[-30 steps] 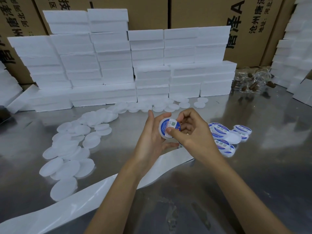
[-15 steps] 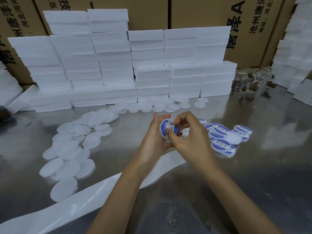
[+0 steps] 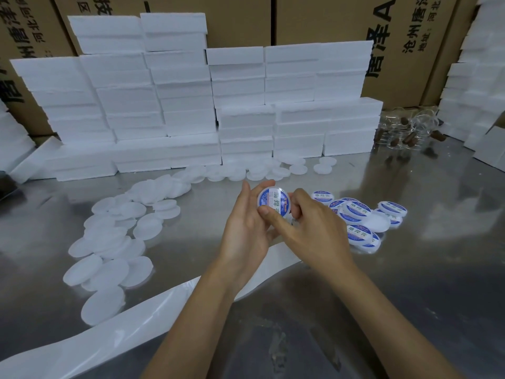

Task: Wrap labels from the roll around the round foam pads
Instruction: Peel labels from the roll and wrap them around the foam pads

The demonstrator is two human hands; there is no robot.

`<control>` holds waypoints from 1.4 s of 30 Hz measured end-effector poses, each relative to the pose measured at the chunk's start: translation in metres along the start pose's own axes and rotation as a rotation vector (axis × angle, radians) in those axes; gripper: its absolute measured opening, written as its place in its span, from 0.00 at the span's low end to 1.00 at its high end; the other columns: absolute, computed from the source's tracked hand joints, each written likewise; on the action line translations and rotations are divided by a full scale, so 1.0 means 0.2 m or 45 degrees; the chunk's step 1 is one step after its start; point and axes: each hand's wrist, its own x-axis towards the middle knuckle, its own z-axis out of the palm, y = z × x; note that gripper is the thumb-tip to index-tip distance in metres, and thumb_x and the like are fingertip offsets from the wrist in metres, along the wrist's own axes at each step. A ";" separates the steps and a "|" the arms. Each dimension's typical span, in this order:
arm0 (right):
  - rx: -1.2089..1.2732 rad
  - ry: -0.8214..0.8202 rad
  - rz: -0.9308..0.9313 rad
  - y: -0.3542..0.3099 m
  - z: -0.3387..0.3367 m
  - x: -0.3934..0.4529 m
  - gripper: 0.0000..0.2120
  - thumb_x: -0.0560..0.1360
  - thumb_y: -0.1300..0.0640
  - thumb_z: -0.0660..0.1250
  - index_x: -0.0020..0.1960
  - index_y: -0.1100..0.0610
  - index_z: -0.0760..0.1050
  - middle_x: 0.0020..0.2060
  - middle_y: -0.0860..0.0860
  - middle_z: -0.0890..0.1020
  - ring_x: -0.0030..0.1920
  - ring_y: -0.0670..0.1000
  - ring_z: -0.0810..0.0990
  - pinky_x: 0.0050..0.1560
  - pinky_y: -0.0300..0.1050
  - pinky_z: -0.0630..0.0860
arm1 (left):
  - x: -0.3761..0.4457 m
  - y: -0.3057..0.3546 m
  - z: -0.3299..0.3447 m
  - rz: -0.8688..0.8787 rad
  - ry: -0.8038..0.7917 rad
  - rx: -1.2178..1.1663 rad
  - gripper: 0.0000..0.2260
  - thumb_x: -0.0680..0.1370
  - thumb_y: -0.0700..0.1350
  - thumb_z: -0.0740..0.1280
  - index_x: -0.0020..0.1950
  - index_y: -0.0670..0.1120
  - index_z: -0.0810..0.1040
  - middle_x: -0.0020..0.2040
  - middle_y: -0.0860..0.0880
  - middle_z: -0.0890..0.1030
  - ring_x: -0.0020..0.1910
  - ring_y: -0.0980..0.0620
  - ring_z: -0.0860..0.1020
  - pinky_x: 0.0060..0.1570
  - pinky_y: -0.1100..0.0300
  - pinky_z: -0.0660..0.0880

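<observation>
Above the middle of the steel table (image 3: 410, 296) I hold one round foam pad (image 3: 274, 203) with a blue and white label on its face. My left hand (image 3: 246, 231) cups the pad from the left, thumb on its lower edge. My right hand (image 3: 311, 233) pinches it from the right with curled fingers. Several bare white pads (image 3: 114, 242) lie scattered to the left. A heap of labelled pads (image 3: 358, 217) lies just right of my hands. The white label backing strip (image 3: 123, 332) runs from under my wrists to the lower left corner.
Stacks of white foam blocks (image 3: 191, 105) form a wall along the back, with more pads (image 3: 273, 170) at their foot. Cardboard boxes (image 3: 328, 20) stand behind. Clear jars with brown stoppers (image 3: 407, 132) lie at the back right, beside more foam stacks (image 3: 475, 91).
Both hands lifted the pad slightly and turned it, so more of its labelled face shows. My right thumb and fingers shifted around its right edge.
</observation>
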 end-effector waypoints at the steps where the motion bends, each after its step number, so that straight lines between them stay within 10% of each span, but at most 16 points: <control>1: 0.015 -0.014 -0.011 0.00 0.00 0.00 0.26 0.70 0.23 0.51 0.37 0.46 0.61 0.27 0.45 0.70 0.29 0.43 0.71 0.28 0.40 0.59 | 0.00 0.00 0.00 -0.003 -0.014 -0.032 0.29 0.81 0.62 0.53 0.74 0.44 0.68 0.61 0.40 0.79 0.58 0.44 0.79 0.60 0.49 0.75; 11: 0.147 0.033 -0.031 0.06 0.05 0.01 0.12 0.83 0.47 0.56 0.43 0.49 0.68 0.30 0.45 0.75 0.32 0.48 0.73 0.32 0.47 0.68 | -0.01 -0.03 0.04 0.086 0.014 0.035 0.15 0.82 0.53 0.58 0.64 0.47 0.74 0.53 0.45 0.82 0.54 0.47 0.81 0.64 0.42 0.73; 17: 0.132 -0.096 0.153 0.04 0.04 0.00 0.31 0.70 0.22 0.50 0.36 0.49 0.66 0.27 0.45 0.76 0.30 0.46 0.75 0.30 0.43 0.67 | -0.01 -0.03 0.06 0.072 0.073 -0.035 0.16 0.84 0.54 0.54 0.65 0.47 0.73 0.63 0.42 0.82 0.63 0.40 0.80 0.64 0.47 0.75; 27: 0.481 -0.078 0.180 0.07 0.01 0.04 0.20 0.84 0.44 0.52 0.35 0.45 0.68 0.29 0.49 0.77 0.35 0.53 0.77 0.40 0.55 0.73 | -0.01 -0.01 -0.03 0.259 0.029 0.563 0.16 0.78 0.35 0.70 0.63 0.49 0.75 0.49 0.48 0.86 0.39 0.54 0.82 0.38 0.65 0.76; 38: 0.611 -0.184 0.057 0.05 -0.01 0.03 0.17 0.83 0.40 0.52 0.39 0.37 0.70 0.32 0.50 0.78 0.35 0.50 0.77 0.41 0.58 0.74 | -0.04 0.09 -0.06 0.250 0.088 0.669 0.15 0.71 0.37 0.77 0.55 0.48 0.81 0.39 0.43 0.87 0.34 0.46 0.86 0.34 0.63 0.80; 42: 0.486 -0.165 0.025 0.06 -0.01 0.03 0.26 0.72 0.24 0.53 0.37 0.47 0.64 0.28 0.49 0.73 0.29 0.47 0.70 0.34 0.51 0.70 | -0.04 0.07 -0.06 0.317 0.201 0.577 0.14 0.73 0.38 0.76 0.55 0.46 0.78 0.40 0.42 0.87 0.37 0.43 0.86 0.32 0.60 0.81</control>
